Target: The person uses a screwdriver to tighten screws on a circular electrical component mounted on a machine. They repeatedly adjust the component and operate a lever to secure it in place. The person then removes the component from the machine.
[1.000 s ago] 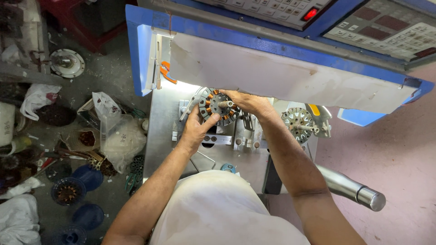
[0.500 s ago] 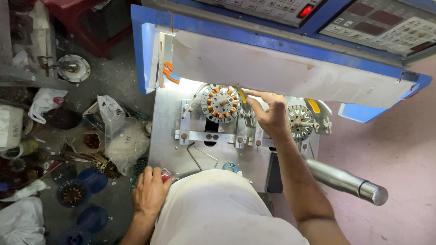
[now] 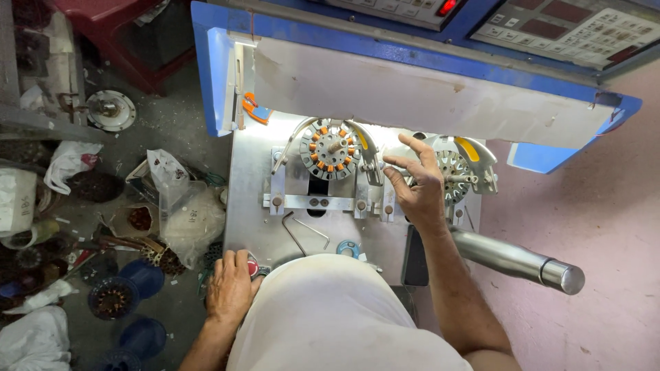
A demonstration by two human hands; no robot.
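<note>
Stator [image 3: 329,148] with orange-tipped windings sits clamped in fixture, just left of right hand [image 3: 418,187], fingers spread, gripping nothing, between it and second stator [image 3: 454,168]. Left hand [image 3: 229,287] rests flat by red button [image 3: 253,267] at counter [image 3: 254,227] edge, empty.

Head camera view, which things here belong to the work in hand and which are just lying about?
In hand:
- left hand on red button
- right hand by bare stator
- copper-wound stator in fixture
- metal plate

Lying about:
- plastic bags
- blue bowls
- bent wire
- steel lever
</note>
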